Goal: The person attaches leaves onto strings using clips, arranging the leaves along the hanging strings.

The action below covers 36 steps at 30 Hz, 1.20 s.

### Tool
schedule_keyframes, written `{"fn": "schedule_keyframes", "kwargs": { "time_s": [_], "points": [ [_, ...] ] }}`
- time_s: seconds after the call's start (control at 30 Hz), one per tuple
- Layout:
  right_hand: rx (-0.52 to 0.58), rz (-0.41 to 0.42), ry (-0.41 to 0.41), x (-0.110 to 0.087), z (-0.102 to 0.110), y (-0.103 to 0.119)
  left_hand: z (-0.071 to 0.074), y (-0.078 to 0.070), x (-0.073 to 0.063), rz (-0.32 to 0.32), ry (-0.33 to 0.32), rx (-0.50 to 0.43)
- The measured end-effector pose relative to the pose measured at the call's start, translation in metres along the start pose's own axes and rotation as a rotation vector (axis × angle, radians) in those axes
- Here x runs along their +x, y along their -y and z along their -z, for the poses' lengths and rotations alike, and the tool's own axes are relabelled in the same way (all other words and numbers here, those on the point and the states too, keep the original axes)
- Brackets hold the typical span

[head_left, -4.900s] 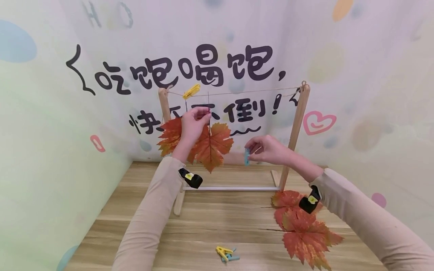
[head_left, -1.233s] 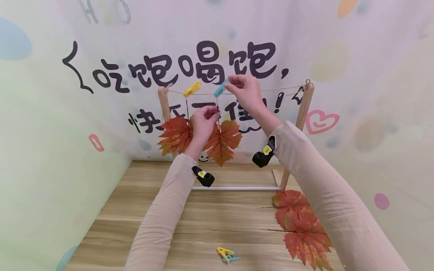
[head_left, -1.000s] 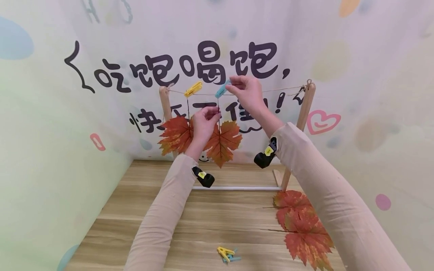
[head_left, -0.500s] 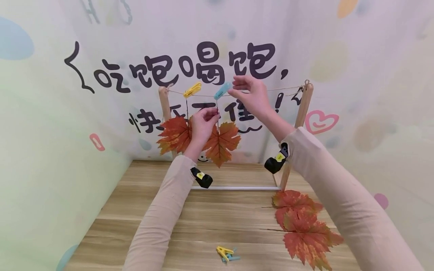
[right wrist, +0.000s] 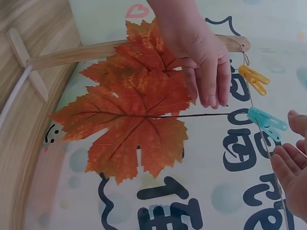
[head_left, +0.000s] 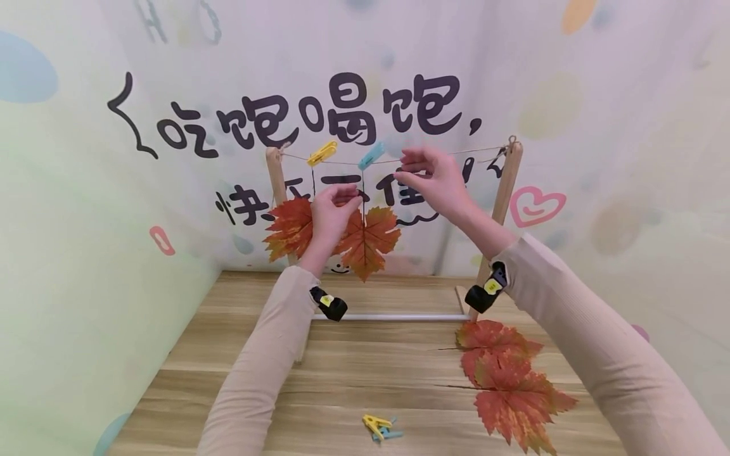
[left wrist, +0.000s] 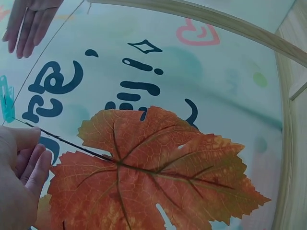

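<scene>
A blue clothespin (head_left: pixel 372 155) clips the dark stem of an orange-red artificial leaf (head_left: pixel 367 240) to the string (head_left: pixel 399 160). To its left, a yellow clothespin (head_left: pixel 322 154) holds a second leaf (head_left: pixel 291 228), partly covered by my left hand (head_left: pixel 332 212). Those left fingers are loosely extended beside the stem; the right wrist view shows them apart from it. Just right of the blue clothespin, my right hand (head_left: pixel 436 180) hovers with fingers spread and nothing in them. In the left wrist view the blue clothespin (left wrist: pixel 7 103) sits above the left fingertips.
The string runs between two wooden posts (head_left: pixel 504 196), joined low down by a white rod (head_left: pixel 399 317). Two more red leaves (head_left: pixel 513 396) overlap on the wooden table (head_left: pixel 353 367) at the right. Near the front lie yellow and blue clothespins (head_left: pixel 377 425).
The right hand brought the blue clothespin from below up to the string, let go and drew back rightward. My left fingers have loosened from the stem and shifted slightly left.
</scene>
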State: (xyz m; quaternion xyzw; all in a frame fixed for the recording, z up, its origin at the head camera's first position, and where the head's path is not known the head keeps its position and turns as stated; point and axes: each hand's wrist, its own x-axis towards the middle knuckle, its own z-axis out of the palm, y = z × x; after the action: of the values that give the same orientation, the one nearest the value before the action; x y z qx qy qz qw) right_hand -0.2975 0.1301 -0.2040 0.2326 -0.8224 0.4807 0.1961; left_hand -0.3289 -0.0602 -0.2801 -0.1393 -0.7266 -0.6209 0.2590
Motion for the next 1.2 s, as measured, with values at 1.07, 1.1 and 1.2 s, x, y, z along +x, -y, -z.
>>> {"fn": "schedule_keyframes", "kwargs": {
  "time_s": [1.07,1.1,1.2],
  "points": [
    [0.019,-0.199,0.239,-0.137,0.008,-0.133,0.019,0.044,-0.066,0.061,0.256,0.090],
    [0.023,-0.206,0.247,-0.141,0.007,-0.136,0.020,0.047,-0.069,0.074,0.265,0.097],
    [0.026,-0.215,0.271,-0.156,0.005,-0.147,0.020,0.057,-0.078,0.096,0.293,0.125]
  ]
}}
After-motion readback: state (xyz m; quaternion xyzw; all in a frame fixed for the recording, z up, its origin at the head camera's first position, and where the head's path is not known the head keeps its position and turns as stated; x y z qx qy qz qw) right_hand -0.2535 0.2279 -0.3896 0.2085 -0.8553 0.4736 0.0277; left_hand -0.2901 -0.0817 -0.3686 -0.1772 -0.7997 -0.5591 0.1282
